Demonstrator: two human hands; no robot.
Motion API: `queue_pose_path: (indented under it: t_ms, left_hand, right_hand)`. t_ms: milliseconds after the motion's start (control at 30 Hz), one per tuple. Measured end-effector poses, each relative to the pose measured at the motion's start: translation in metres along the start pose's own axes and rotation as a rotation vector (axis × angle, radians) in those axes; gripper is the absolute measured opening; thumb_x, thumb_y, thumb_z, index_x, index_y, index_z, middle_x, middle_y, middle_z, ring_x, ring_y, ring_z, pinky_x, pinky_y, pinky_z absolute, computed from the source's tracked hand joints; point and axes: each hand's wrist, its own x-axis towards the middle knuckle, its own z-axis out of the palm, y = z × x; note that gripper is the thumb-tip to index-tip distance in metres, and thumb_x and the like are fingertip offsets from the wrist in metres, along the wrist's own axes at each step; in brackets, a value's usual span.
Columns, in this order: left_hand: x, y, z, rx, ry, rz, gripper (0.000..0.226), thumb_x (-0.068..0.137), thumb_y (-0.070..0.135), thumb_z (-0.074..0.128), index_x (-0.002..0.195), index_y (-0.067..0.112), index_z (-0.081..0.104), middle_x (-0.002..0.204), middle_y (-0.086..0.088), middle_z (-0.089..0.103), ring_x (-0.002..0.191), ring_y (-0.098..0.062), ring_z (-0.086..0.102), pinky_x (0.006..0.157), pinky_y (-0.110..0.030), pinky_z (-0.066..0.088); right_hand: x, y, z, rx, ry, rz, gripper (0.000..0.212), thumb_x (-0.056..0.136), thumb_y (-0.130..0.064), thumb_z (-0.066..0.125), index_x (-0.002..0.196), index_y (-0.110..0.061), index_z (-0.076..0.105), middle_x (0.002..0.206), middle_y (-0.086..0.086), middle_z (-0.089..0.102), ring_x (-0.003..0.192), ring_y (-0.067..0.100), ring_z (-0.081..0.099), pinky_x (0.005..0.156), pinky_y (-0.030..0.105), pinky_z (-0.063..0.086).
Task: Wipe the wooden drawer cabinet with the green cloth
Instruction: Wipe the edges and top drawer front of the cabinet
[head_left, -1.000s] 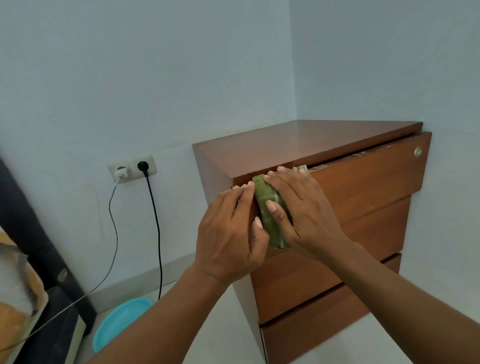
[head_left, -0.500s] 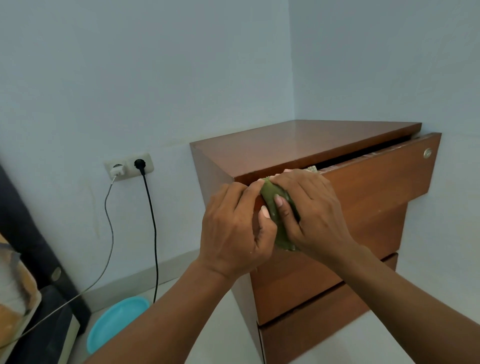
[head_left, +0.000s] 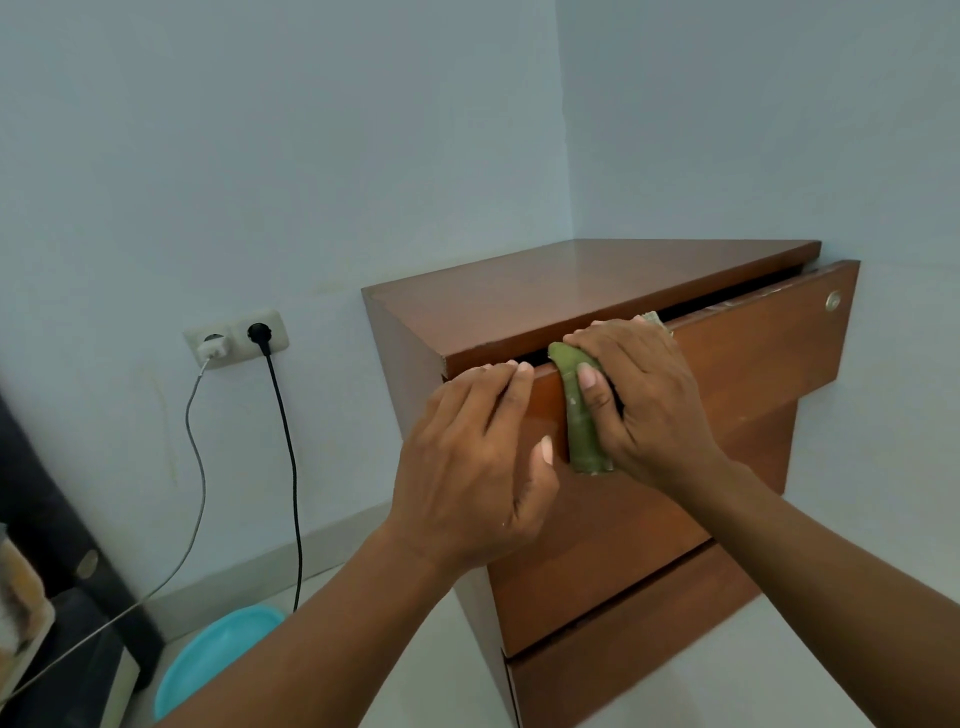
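A brown wooden drawer cabinet stands in the room corner. Its top drawer is pulled partly out, leaving a dark gap under the top board. My right hand grips the folded green cloth over the top edge of that drawer front, fingers hooked over the rim. My left hand sits just left of the cloth, its fingertips curled over the drawer's top left edge and its thumb against the front.
A round metal lock sits at the drawer's right end. A wall socket holds a white charger and a black plug, with cables hanging to the floor. A turquoise bowl lies on the floor at left, beside dark furniture.
The top drawer has slid further out of the cabinet. My two hands have drawn apart, the right one and the cloth shifting right along the drawer edge.
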Motion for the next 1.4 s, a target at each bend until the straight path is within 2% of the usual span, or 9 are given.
queue_pose_path:
  t_ms: [233, 400, 567, 833, 1033, 1167, 1233, 1333, 1400]
  left_hand:
    - [0.023, 0.016, 0.002, 0.043, -0.158, -0.019, 0.063, 0.098, 0.047, 0.034, 0.137, 0.005, 0.059, 0.136, -0.014, 0.064, 0.127, -0.031, 0.06, 0.107, -0.047, 0.048]
    - [0.048, 0.03, 0.003, 0.104, -0.284, -0.033, 0.075, 0.097, 0.059, 0.017, 0.143, 0.013, 0.055, 0.142, -0.007, 0.061, 0.133, -0.025, 0.055, 0.112, -0.039, 0.036]
    - [0.083, 0.04, 0.018, 0.196, -0.407, 0.071, 0.086, 0.092, 0.066, 0.003, 0.15, 0.018, 0.045, 0.152, -0.004, 0.051, 0.144, -0.022, 0.042, 0.118, -0.038, 0.027]
    - [0.133, 0.053, 0.051, 0.257, -0.47, 0.202, 0.083, 0.094, 0.069, 0.003, 0.151, 0.023, 0.043, 0.158, -0.002, 0.043, 0.149, -0.022, 0.032, 0.122, -0.038, 0.019]
    - [0.154, 0.06, 0.065, 0.17, -0.509, 0.226, 0.084, 0.09, 0.071, 0.002, 0.155, 0.029, 0.035, 0.163, 0.006, 0.033, 0.152, -0.014, 0.022, 0.123, -0.034, 0.014]
    - [0.155, 0.059, 0.073, 0.094, -0.536, 0.2, 0.086, 0.089, 0.075, 0.005, 0.157, 0.029, 0.031, 0.164, 0.009, 0.029, 0.153, -0.009, 0.016, 0.125, -0.034, 0.014]
    - [0.155, 0.057, 0.076, 0.05, -0.55, 0.186, 0.086, 0.089, 0.076, 0.006, 0.158, 0.03, 0.027, 0.165, 0.012, 0.025, 0.153, -0.006, 0.011, 0.125, -0.031, 0.009]
    - [0.153, 0.054, 0.07, -0.088, -0.541, 0.146, 0.087, 0.089, 0.077, 0.006, 0.157, 0.03, 0.031, 0.165, 0.013, 0.024, 0.153, -0.002, 0.007, 0.124, -0.027, 0.005]
    - [0.149, 0.045, 0.056, -0.131, -0.539, 0.142, 0.087, 0.088, 0.077, 0.006, 0.156, 0.031, 0.033, 0.165, 0.014, 0.025, 0.153, -0.001, 0.008, 0.125, -0.029, 0.008]
  right_hand:
    - [-0.003, 0.033, -0.001, -0.011, 0.061, 0.037, 0.029, 0.102, -0.025, 0.046, 0.12, -0.013, 0.065, 0.114, 0.006, 0.068, 0.111, 0.021, 0.061, 0.104, 0.041, 0.043]
    - [-0.004, 0.06, -0.002, -0.015, 0.114, 0.066, 0.032, 0.102, -0.027, 0.042, 0.116, -0.012, 0.067, 0.11, 0.006, 0.068, 0.108, 0.021, 0.061, 0.102, 0.042, 0.044]
    - [-0.006, 0.091, -0.005, -0.044, 0.17, 0.11, 0.028, 0.101, -0.023, 0.044, 0.113, -0.012, 0.067, 0.108, 0.006, 0.068, 0.106, 0.019, 0.06, 0.103, 0.036, 0.043]
    - [-0.008, 0.167, -0.022, -0.094, 0.2, 0.197, 0.036, 0.103, -0.026, 0.037, 0.109, -0.009, 0.069, 0.106, 0.008, 0.069, 0.103, 0.023, 0.061, 0.099, 0.039, 0.048]
    - [-0.006, 0.228, -0.042, -0.107, 0.154, 0.419, 0.033, 0.105, -0.023, 0.037, 0.107, -0.007, 0.066, 0.103, 0.011, 0.067, 0.097, 0.027, 0.06, 0.092, 0.04, 0.049]
    - [-0.006, 0.258, -0.058, -0.126, 0.088, 0.525, 0.041, 0.104, -0.03, 0.033, 0.11, -0.012, 0.069, 0.106, 0.007, 0.066, 0.101, 0.023, 0.056, 0.085, 0.026, 0.039]
    - [-0.005, 0.26, -0.057, -0.14, 0.094, 0.529, 0.038, 0.103, -0.027, 0.036, 0.11, -0.013, 0.07, 0.108, 0.007, 0.066, 0.104, 0.022, 0.055, 0.087, 0.028, 0.042]
    - [0.008, 0.251, -0.055, -0.152, 0.189, 0.645, 0.032, 0.101, -0.02, 0.04, 0.101, -0.016, 0.072, 0.102, 0.005, 0.067, 0.1, 0.024, 0.058, 0.082, 0.03, 0.043]
    - [0.021, 0.242, -0.065, -0.077, 0.448, 0.973, 0.032, 0.1, -0.015, 0.037, 0.1, -0.013, 0.07, 0.102, 0.008, 0.07, 0.098, 0.027, 0.064, 0.08, 0.032, 0.045]
